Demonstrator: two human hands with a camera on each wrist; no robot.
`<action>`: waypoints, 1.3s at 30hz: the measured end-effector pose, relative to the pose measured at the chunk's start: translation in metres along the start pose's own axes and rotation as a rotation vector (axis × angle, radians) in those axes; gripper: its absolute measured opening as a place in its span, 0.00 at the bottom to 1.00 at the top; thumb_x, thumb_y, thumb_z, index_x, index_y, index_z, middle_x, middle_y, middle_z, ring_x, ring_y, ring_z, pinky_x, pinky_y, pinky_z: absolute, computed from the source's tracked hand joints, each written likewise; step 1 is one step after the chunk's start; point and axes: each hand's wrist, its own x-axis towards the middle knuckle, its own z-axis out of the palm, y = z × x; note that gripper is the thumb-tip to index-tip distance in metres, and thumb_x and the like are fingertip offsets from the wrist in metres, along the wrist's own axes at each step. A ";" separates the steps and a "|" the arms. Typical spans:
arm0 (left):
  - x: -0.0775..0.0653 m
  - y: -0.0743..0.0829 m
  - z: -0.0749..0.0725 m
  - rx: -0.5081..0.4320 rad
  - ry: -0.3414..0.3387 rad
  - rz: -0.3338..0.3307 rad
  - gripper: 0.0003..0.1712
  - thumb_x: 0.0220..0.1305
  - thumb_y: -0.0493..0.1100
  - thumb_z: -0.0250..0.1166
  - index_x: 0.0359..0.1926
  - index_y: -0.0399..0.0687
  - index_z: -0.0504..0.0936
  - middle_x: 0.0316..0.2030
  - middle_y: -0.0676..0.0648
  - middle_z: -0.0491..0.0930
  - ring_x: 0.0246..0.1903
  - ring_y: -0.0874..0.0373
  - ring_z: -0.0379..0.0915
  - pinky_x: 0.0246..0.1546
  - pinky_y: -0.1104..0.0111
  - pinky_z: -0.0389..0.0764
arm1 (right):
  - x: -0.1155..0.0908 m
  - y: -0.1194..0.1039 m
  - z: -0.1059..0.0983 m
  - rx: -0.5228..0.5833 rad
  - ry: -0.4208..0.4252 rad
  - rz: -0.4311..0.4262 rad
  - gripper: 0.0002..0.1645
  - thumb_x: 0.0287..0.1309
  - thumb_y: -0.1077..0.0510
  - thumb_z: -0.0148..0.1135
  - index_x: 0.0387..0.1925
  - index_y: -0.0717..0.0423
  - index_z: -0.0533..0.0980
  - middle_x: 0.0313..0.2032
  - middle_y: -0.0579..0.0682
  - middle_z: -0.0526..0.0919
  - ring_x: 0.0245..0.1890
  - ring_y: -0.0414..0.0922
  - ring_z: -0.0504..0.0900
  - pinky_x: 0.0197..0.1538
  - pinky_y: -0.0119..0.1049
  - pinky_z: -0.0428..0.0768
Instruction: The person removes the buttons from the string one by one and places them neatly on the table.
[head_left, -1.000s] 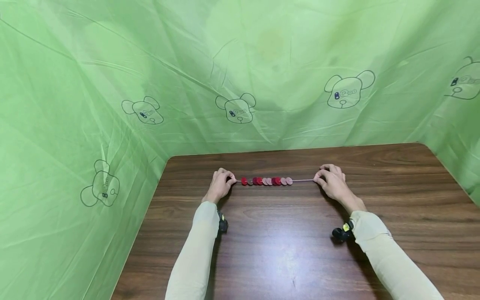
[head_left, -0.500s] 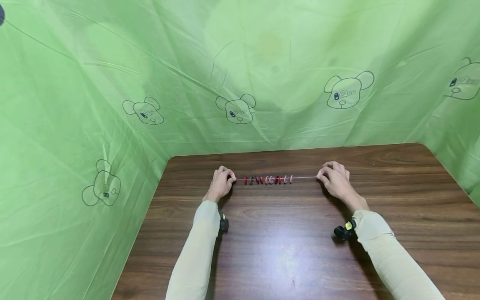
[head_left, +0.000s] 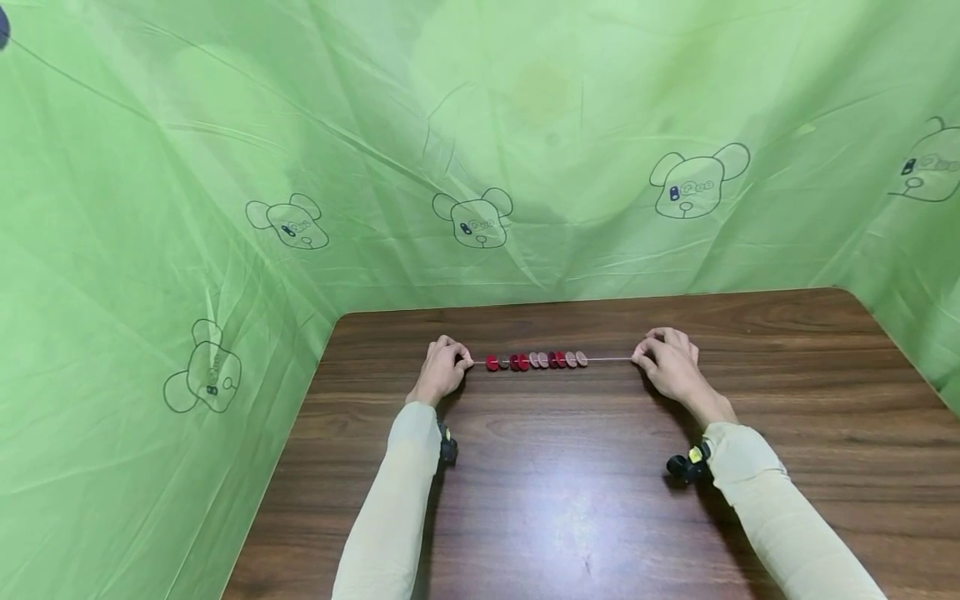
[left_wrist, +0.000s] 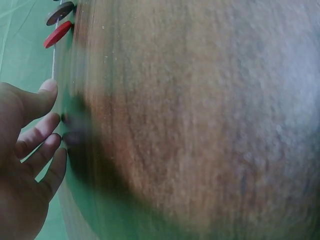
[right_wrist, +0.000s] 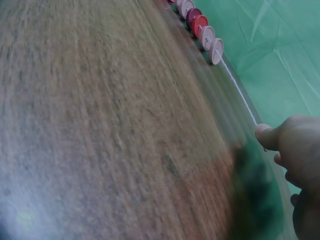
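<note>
A thin pale string (head_left: 609, 359) runs straight between my two hands near the table's far edge. Threaded on it are several round, flat buttons (head_left: 537, 360) in red, dark red, pink and one dark grey. My left hand (head_left: 441, 368) pinches the string's left end between thumb and finger. At the other end, the thumb and finger of my right hand (head_left: 670, 362) pinch it. In the left wrist view a red button (left_wrist: 58, 34) and a dark grey button (left_wrist: 59, 13) hang past the thumb. The right wrist view shows a pink button (right_wrist: 216, 51) closest to that hand.
The brown wooden table (head_left: 540, 467) reflects a bright spot of light. Behind and at the sides hangs a green sheet (head_left: 570, 242) with drawn bear heads. A black wrist camera (head_left: 686, 465) sits at the right sleeve, another black camera (head_left: 447, 446) at the left.
My right hand has shifted slightly right, stretching the string. The buttons turned edge-on half a second ago and now show their faces at a slant. The left hand has stayed nearly still.
</note>
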 end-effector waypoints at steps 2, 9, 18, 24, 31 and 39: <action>0.000 0.000 0.000 0.009 -0.006 -0.001 0.06 0.64 0.43 0.63 0.31 0.48 0.80 0.48 0.46 0.71 0.52 0.49 0.63 0.56 0.58 0.68 | 0.000 0.000 0.001 -0.006 -0.010 0.003 0.03 0.59 0.59 0.61 0.30 0.55 0.78 0.55 0.64 0.68 0.61 0.67 0.55 0.57 0.66 0.49; 0.002 -0.001 0.002 0.051 -0.017 -0.001 0.06 0.63 0.45 0.64 0.30 0.51 0.82 0.49 0.48 0.71 0.53 0.49 0.63 0.57 0.59 0.68 | -0.002 0.000 0.002 -0.012 -0.027 0.011 0.03 0.59 0.59 0.61 0.31 0.54 0.78 0.56 0.64 0.67 0.62 0.67 0.54 0.57 0.66 0.48; 0.003 0.002 0.003 0.059 -0.011 0.015 0.06 0.61 0.46 0.66 0.31 0.51 0.82 0.50 0.46 0.72 0.52 0.48 0.64 0.56 0.58 0.68 | 0.001 -0.006 0.007 0.009 -0.015 -0.013 0.03 0.58 0.58 0.63 0.29 0.53 0.78 0.56 0.64 0.69 0.62 0.67 0.56 0.55 0.65 0.51; 0.005 0.005 0.004 0.026 -0.014 0.027 0.06 0.61 0.46 0.66 0.32 0.50 0.83 0.49 0.46 0.73 0.51 0.48 0.65 0.56 0.58 0.68 | 0.004 -0.009 0.011 0.006 -0.060 -0.013 0.04 0.59 0.57 0.62 0.30 0.52 0.78 0.58 0.65 0.68 0.63 0.68 0.55 0.57 0.67 0.50; 0.006 0.007 0.003 -0.057 -0.034 0.016 0.06 0.61 0.47 0.66 0.32 0.51 0.82 0.48 0.46 0.76 0.53 0.48 0.67 0.60 0.57 0.67 | 0.007 -0.018 0.011 -0.031 -0.083 -0.013 0.05 0.57 0.55 0.64 0.31 0.51 0.78 0.58 0.64 0.68 0.62 0.67 0.57 0.57 0.66 0.52; 0.007 0.006 0.007 -0.154 -0.018 0.026 0.05 0.61 0.45 0.66 0.31 0.50 0.82 0.37 0.49 0.78 0.39 0.57 0.73 0.47 0.63 0.72 | 0.014 -0.040 0.016 -0.033 -0.092 -0.051 0.16 0.56 0.49 0.66 0.42 0.55 0.78 0.58 0.63 0.69 0.62 0.64 0.59 0.59 0.64 0.52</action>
